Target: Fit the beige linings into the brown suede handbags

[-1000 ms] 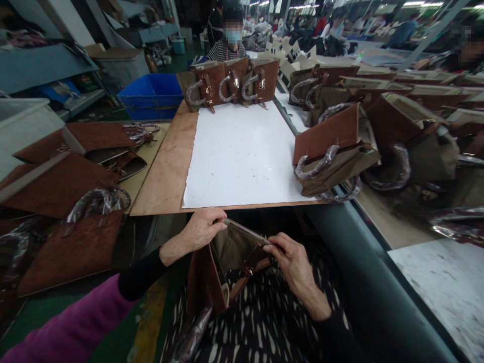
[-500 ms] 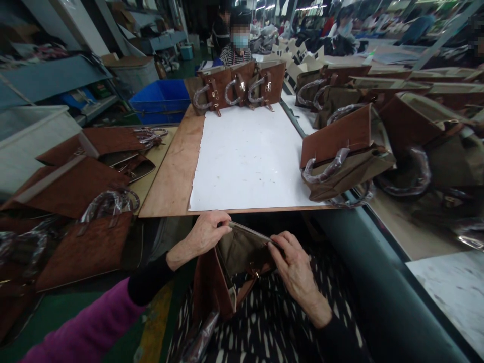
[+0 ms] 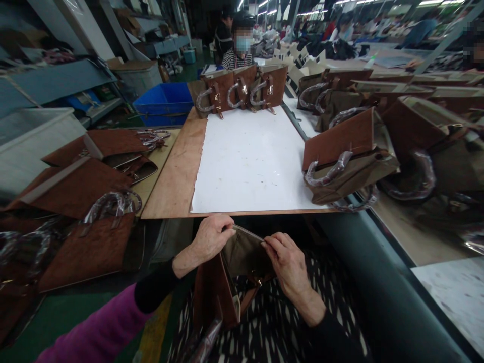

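Observation:
A brown handbag (image 3: 216, 292) with an olive-brown side panel rests on my lap, its plastic-wrapped handle (image 3: 207, 339) hanging toward me. My left hand (image 3: 212, 236) pinches the bag's top edge at its left end. Farther right along that same edge, my right hand (image 3: 288, 262) closes thumb and fingers on it. Between the two hands the edge runs taut and slopes down to the right. A small gold-coloured metal fitting (image 3: 258, 282) shows on a strap below. The bag's far side is hidden from me.
White paper (image 3: 249, 161) covers much of the wooden board (image 3: 166, 186) ahead. Finished-looking handbags (image 3: 242, 91) stand at its far end, with more piled left (image 3: 91, 242) and right (image 3: 340, 151). A blue bin (image 3: 164, 103) sits back left. A masked person (image 3: 237, 58) is beyond.
My right hand has slid a little leftward along the bag's edge, closer to my left hand. The whole view has shifted slightly. Both hands keep hold of the handbag.

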The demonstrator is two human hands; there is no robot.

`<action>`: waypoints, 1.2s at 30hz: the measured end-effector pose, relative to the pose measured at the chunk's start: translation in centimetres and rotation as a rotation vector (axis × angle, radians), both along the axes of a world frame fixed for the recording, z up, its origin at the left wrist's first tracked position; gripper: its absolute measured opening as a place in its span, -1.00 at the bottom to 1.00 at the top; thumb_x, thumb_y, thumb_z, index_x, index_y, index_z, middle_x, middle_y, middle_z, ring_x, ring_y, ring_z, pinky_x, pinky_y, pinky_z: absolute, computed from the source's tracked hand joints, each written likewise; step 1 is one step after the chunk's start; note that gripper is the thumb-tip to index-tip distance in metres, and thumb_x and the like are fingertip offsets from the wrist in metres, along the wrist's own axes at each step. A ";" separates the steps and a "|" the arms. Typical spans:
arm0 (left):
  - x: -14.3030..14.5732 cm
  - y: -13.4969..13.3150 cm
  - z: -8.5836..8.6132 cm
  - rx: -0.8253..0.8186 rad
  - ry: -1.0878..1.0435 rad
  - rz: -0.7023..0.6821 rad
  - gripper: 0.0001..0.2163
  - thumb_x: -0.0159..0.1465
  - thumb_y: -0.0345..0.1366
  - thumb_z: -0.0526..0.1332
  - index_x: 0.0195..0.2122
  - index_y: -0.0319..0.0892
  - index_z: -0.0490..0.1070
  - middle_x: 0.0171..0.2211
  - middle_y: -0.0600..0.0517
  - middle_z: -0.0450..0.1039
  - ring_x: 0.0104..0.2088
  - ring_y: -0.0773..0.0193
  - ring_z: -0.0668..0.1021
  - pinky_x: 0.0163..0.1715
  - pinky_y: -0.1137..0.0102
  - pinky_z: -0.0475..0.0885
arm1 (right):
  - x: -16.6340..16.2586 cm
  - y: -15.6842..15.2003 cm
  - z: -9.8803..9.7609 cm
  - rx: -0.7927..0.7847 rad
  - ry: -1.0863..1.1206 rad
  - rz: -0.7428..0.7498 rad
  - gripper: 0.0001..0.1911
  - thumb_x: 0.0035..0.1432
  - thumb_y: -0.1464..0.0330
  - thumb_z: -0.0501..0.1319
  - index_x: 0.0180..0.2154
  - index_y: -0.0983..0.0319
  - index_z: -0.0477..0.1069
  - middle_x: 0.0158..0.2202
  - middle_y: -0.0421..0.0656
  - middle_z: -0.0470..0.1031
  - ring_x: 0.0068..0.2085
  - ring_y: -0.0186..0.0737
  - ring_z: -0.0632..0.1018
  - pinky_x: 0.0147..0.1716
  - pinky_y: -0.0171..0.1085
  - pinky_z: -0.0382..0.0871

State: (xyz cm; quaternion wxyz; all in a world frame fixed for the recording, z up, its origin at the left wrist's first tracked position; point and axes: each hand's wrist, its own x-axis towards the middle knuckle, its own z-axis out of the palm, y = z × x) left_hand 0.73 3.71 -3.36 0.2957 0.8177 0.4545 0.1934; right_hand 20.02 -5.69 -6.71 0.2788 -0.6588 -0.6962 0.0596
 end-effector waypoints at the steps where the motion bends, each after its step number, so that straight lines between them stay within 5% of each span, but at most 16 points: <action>1: 0.0 0.0 0.0 0.000 0.000 0.000 -0.87 0.06 -0.42 0.12 -0.60 -0.19 0.21 -0.46 0.06 0.41 -0.37 0.28 0.42 -0.27 0.42 0.27 | -0.1 0.0 0.0 -0.002 0.004 -0.002 -0.77 0.24 0.35 0.02 -0.31 0.23 0.44 -0.39 -0.13 0.42 -0.32 -0.24 0.40 -0.31 -0.27 0.31; 14: 0.4 -0.4 0.3 -0.003 0.015 -0.018 -0.86 0.05 -0.44 0.10 -0.63 -0.20 0.19 -0.53 0.08 0.35 -0.42 0.31 0.38 -0.37 0.44 0.22 | -1.8 1.5 1.0 -0.006 -0.370 0.042 -0.80 0.22 0.39 0.06 -0.38 0.24 0.44 -0.49 -0.15 0.43 -0.41 -0.22 0.41 -0.37 -0.23 0.13; 24: 0.3 -0.6 -0.3 0.011 0.001 -0.071 -0.87 0.04 -0.45 0.12 -0.63 -0.21 0.22 -0.53 0.09 0.37 -0.42 0.32 0.38 -0.37 0.44 0.21 | -2.5 1.8 0.6 -0.016 -0.281 0.022 -0.84 0.21 0.42 0.07 -0.37 0.23 0.40 -0.48 -0.16 0.46 -0.42 -0.25 0.43 -0.38 -0.28 0.12; 36: 0.6 -0.7 -0.5 0.008 -0.015 0.091 -0.86 0.03 -0.44 0.11 -0.65 -0.21 0.25 -0.58 0.09 0.32 -0.49 0.34 0.35 -0.43 0.45 0.21 | -3.4 2.8 0.8 -0.012 -0.340 0.054 -0.82 0.22 0.40 0.05 -0.37 0.22 0.40 -0.47 -0.16 0.44 -0.43 -0.25 0.41 -0.40 -0.26 0.10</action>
